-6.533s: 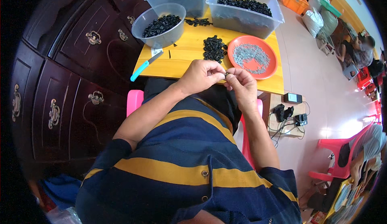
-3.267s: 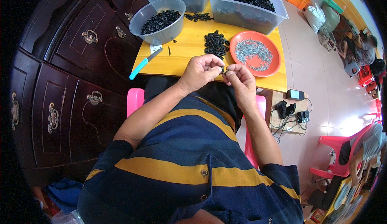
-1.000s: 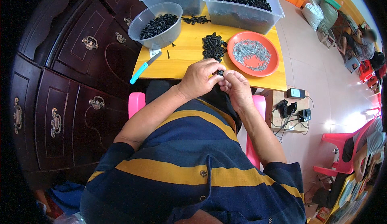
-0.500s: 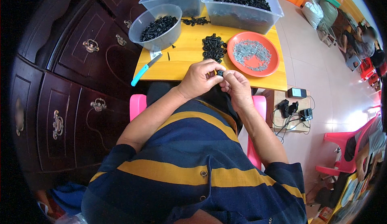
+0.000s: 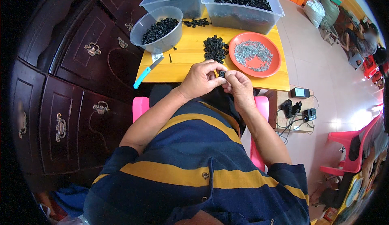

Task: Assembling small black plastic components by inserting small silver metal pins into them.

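Between my two hands, at the near edge of the yellow table (image 5: 186, 73), is a small black plastic part (image 5: 222, 74). My left hand (image 5: 200, 78) pinches it between thumb and forefinger. From the other side, the thumb and fingers of my right hand (image 5: 240, 85) are pressed together against it; whether they hold a metal pin too is hidden. Just beyond my fingers lies a heap of similar black parts (image 5: 214, 49). To its right, a red plate (image 5: 276, 63) carries many small silver metal pins (image 5: 253, 55).
A knife with a turquoise handle (image 5: 142, 77) lies at the table's left edge. Behind it stand a round clear tub (image 5: 174, 36) and two clear bins (image 5: 243, 20) (image 5: 194, 7) of black parts. Dark drawers (image 5: 89, 71) flank the left; chargers with cables (image 5: 293, 109) sit low on the right.
Both hands keep their grip on the black part with barely any motion. The whole view has shifted slightly.
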Motion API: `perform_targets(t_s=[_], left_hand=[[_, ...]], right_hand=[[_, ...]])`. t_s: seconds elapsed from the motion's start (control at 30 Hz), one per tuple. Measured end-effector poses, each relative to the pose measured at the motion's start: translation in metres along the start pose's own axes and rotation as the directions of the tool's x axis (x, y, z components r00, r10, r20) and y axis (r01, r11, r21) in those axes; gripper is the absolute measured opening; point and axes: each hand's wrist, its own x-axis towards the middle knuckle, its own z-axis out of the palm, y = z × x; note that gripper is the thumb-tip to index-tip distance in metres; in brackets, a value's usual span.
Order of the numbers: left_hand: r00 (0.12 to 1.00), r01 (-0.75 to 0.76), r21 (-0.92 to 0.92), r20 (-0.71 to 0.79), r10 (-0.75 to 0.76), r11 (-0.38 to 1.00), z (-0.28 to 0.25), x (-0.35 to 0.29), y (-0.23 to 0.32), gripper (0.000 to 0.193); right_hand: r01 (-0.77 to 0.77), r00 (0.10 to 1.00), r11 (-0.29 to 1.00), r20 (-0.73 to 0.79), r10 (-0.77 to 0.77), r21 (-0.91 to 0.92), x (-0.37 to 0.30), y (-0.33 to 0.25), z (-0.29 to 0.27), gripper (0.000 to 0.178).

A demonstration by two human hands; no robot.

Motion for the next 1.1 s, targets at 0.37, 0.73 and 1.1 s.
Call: perform_targets(t_s=[0.37,0.73,1.1], left_hand=[[0.827,0.414,-0.119,0.463,-0.319,0.902,-0.035,0.005,-0.019,0.01],[0.623,0.374,0.209,0.665,-0.411,0.904,-0.104,0.058,-0.019,0.02],[0.963,0.268,-0.198,0.077,-0.258,0.943,-0.113,0.121,-0.023,0.022]], right_hand=[[-0.006,0.988,0.962,0.147,0.048,-0.274,-0.005,-0.006,-0.001,0.012],[-0.035,0.98,0.951,0.174,0.092,-0.306,-0.003,-0.006,-0.006,0.008],[-0.018,0.968,0.953,0.232,0.092,-0.304,-0.006,-0.005,-0.003,0.007]])
